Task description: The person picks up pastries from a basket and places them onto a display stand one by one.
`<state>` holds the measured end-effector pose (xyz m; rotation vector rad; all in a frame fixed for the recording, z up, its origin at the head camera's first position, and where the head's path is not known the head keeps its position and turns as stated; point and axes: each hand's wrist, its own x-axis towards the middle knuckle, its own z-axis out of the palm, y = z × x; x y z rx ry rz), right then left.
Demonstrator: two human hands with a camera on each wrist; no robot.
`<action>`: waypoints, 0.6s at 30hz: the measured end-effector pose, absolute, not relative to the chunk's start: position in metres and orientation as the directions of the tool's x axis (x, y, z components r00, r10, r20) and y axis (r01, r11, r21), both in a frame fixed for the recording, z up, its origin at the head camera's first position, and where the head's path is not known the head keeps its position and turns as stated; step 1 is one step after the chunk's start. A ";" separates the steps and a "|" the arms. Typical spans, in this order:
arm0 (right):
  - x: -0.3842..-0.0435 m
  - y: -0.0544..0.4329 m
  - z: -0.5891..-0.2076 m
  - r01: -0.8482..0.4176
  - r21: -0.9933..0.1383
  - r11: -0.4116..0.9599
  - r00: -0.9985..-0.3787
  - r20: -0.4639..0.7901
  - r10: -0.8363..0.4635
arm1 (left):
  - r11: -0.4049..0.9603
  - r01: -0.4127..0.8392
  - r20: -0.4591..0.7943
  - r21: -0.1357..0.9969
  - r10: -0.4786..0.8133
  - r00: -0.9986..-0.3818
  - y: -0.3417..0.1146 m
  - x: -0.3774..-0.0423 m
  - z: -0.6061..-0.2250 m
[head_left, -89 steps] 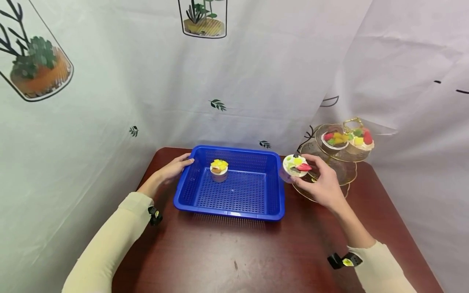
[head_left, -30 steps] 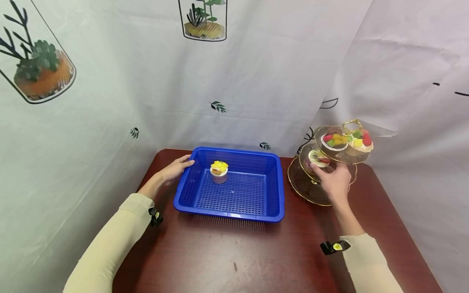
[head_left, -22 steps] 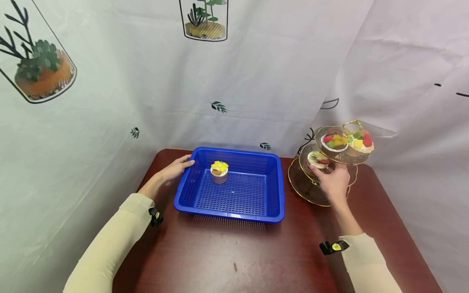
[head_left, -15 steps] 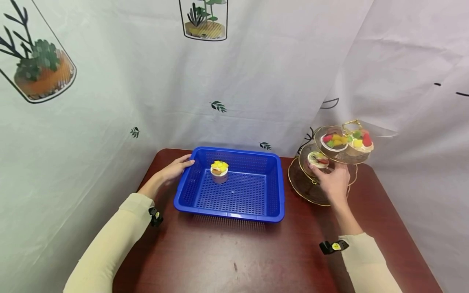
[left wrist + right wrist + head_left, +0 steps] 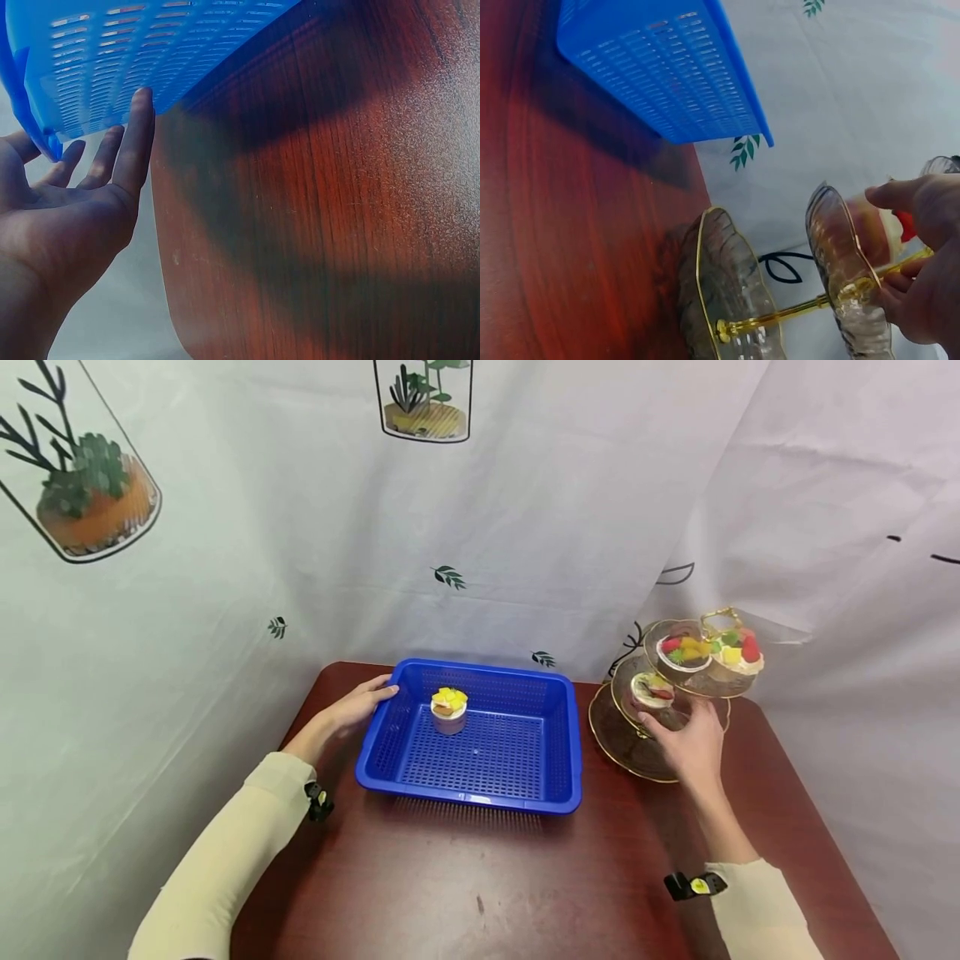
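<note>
My left hand [image 5: 356, 706] holds the left rim of a blue plastic basket [image 5: 375, 768]. In the left wrist view its fingers [image 5: 135, 142] lie along the slotted outer wall. A fruit-topped cream cup [image 5: 449, 717] stands upright inside the basket. On the middle tier of a clear, gold-rimmed three-tier dessert stand [image 5: 622, 747] sits another cream cup [image 5: 651, 690], topped with green and red fruit. Beside it my right hand [image 5: 693, 747] is loosely spread, thumb near the cup's base. The upper tier hides part of its fingers.
Two more fruit dessert cups, one with orange pieces [image 5: 682, 656] and one with red fruit [image 5: 738, 656], stand on the top tier, by the gold handle [image 5: 720, 620]. A dark red table [image 5: 480, 885] lies below. White patterned cloth [image 5: 525, 527] hangs close behind.
My right hand has carried the cream cup from beside the basket to the stand's middle tier, let it go and drawn back slightly. The left hand stays on the basket.
</note>
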<state>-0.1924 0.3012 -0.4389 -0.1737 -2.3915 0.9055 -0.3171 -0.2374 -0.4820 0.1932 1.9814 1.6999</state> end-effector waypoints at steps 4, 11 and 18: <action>-0.181 0.301 -0.438 -0.080 -0.644 0.761 -0.821 0.475 0.316 | 0.211 -0.216 -0.288 0.953 0.425 -0.858 -0.238 -0.318 -0.484; -0.167 0.287 -0.427 -0.151 -0.688 0.709 -0.805 0.503 0.316 | 0.204 -0.215 -0.285 0.955 0.426 -0.859 -0.237 -0.319 -0.483; -0.169 0.255 -0.422 -0.325 -0.704 0.631 -0.821 0.542 0.182 | 0.212 -0.220 -0.293 0.952 0.427 -0.856 -0.236 -0.319 -0.484</action>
